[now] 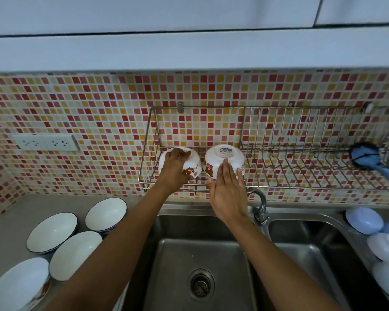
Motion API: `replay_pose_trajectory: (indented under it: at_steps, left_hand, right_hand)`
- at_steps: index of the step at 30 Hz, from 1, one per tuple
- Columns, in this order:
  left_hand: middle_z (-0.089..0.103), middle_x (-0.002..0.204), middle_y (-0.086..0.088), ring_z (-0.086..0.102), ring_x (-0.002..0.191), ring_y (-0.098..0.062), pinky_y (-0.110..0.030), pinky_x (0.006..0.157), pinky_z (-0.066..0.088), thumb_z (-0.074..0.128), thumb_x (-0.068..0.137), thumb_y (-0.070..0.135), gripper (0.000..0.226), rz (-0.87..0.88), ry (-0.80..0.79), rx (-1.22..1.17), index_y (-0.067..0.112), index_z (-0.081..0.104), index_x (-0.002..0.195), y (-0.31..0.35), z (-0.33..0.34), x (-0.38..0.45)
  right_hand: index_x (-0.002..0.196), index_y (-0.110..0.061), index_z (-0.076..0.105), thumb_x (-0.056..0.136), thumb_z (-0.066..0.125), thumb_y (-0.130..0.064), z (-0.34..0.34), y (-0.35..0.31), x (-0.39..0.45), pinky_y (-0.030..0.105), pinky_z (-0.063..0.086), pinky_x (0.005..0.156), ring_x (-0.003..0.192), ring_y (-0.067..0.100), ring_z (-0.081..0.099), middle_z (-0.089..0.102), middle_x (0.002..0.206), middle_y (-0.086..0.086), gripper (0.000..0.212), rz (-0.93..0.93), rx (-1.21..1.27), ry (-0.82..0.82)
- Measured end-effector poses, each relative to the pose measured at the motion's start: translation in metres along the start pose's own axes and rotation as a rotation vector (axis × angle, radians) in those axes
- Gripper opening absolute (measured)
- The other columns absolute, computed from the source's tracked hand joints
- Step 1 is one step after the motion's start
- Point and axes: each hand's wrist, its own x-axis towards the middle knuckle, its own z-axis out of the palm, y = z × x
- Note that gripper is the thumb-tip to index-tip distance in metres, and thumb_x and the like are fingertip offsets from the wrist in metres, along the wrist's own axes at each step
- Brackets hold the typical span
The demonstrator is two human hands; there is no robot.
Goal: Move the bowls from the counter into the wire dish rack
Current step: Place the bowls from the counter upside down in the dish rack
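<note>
Two white bowls with bear prints sit upside down in the left part of the wire dish rack point(301, 187) on the tiled wall. My left hand point(175, 169) grips the left bowl point(194, 162) over its base. My right hand point(228, 191) lies flat, fingers straight, against the near side of the right bowl point(225, 156). On the counter at the lower left stand several more white bowls, upright: one at the back point(106, 213), one dark-rimmed point(52, 232), one in the middle point(75, 254) and one at the frame's corner point(16, 286).
A steel double sink point(177, 254) with a tap point(261, 205) lies right below the rack. A blue brush point(366, 157) rests in the rack's right end. Pale blue and white lids or plates point(364, 221) sit at the right. A wall socket point(45, 142) is at the left.
</note>
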Motion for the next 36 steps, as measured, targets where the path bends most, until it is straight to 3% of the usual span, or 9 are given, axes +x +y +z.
replay_pose_trajectory:
  at_steps: [4, 8, 16, 21, 23, 27, 31, 36]
  left_hand:
    - [0.036, 0.147, -0.011, 0.027, 0.135, -0.033, -0.047, 0.115, 0.03, 0.072, 0.081, 0.015, 0.068, -0.018, 0.005, -0.023, 0.012, 0.04, 0.141, -0.004, 0.002, -0.003]
    - [0.034, 0.148, -0.011, 0.025, 0.136, -0.033, -0.049, 0.116, 0.028, 0.064, 0.086, 0.016, 0.063, -0.009, -0.005, -0.005, 0.014, 0.037, 0.143, -0.01, 0.002, -0.005]
    - [0.033, 0.153, -0.011, 0.026, 0.141, -0.03, -0.047, 0.115, 0.027, 0.059, 0.086, 0.0, 0.065, -0.004, -0.01, -0.108, 0.014, 0.035, 0.145, -0.011, 0.004, -0.013]
    - [0.05, 0.141, -0.012, 0.043, 0.132, -0.029, -0.045, 0.11, 0.038, 0.043, 0.098, 0.024, 0.041, 0.068, 0.202, 0.066, 0.014, 0.047, 0.138, -0.015, 0.016, -0.033]
    - [0.055, 0.137, -0.01, 0.046, 0.129, -0.026, -0.043, 0.113, 0.032, 0.032, 0.098, 0.035, 0.046, 0.087, 0.233, 0.104, 0.014, 0.051, 0.134, -0.02, 0.017, -0.045]
    - [0.034, 0.154, -0.005, 0.023, 0.145, -0.02, -0.041, 0.122, 0.005, 0.012, 0.097, 0.048, 0.062, 0.061, 0.085, 0.146, 0.016, 0.033, 0.146, -0.022, 0.011, -0.058]
    - [0.005, 0.161, -0.005, -0.004, 0.148, -0.019, -0.041, 0.121, -0.008, -0.011, 0.084, 0.062, 0.083, 0.043, -0.011, 0.127, 0.016, 0.006, 0.151, -0.021, 0.002, -0.071]
    - [-0.012, 0.161, -0.001, -0.018, 0.146, -0.015, -0.037, 0.12, -0.009, 0.012, 0.094, 0.055, 0.07, -0.004, -0.029, 0.067, 0.02, -0.009, 0.15, -0.062, 0.0, -0.127]
  right_hand:
    - [0.138, 0.003, 0.044, 0.1, 0.017, -0.04, 0.0, -0.001, 0.0, 0.044, 0.004, 0.118, 0.14, 0.026, 0.037, 0.044, 0.146, 0.019, 0.064, 0.004, -0.01, -0.006]
    - [0.14, 0.001, 0.042, 0.1, 0.013, -0.042, 0.0, 0.0, 0.0, 0.043, -0.003, 0.116, 0.141, 0.025, 0.035, 0.042, 0.147, 0.018, 0.066, -0.002, -0.007, -0.023]
    - [0.141, -0.002, 0.041, 0.101, 0.02, -0.041, -0.003, 0.01, -0.009, 0.045, 0.002, 0.119, 0.141, 0.025, 0.034, 0.042, 0.148, 0.015, 0.06, -0.111, -0.008, -0.009]
    - [0.141, -0.001, 0.041, 0.101, 0.016, -0.04, -0.002, 0.008, -0.011, 0.045, 0.005, 0.118, 0.141, 0.027, 0.033, 0.041, 0.148, 0.017, 0.062, -0.089, 0.009, -0.041]
    - [0.142, -0.001, 0.04, 0.1, 0.013, -0.041, -0.001, 0.008, -0.011, 0.045, 0.003, 0.117, 0.142, 0.027, 0.032, 0.04, 0.148, 0.018, 0.064, -0.087, 0.013, -0.04]
    - [0.143, 0.0, 0.036, 0.098, 0.009, -0.043, 0.003, 0.005, -0.01, 0.044, 0.0, 0.118, 0.144, 0.029, 0.028, 0.037, 0.15, 0.019, 0.068, -0.075, 0.04, -0.04]
    - [0.146, 0.0, 0.031, 0.099, 0.015, -0.042, 0.008, -0.005, -0.015, 0.054, 0.012, 0.119, 0.146, 0.03, 0.021, 0.031, 0.154, 0.019, 0.064, 0.052, 0.136, -0.012]
    - [0.152, -0.007, 0.011, 0.099, 0.031, -0.039, 0.015, -0.07, -0.059, 0.049, 0.011, 0.119, 0.148, 0.026, -0.006, 0.001, 0.161, 0.012, 0.065, 0.059, 0.423, -0.006]
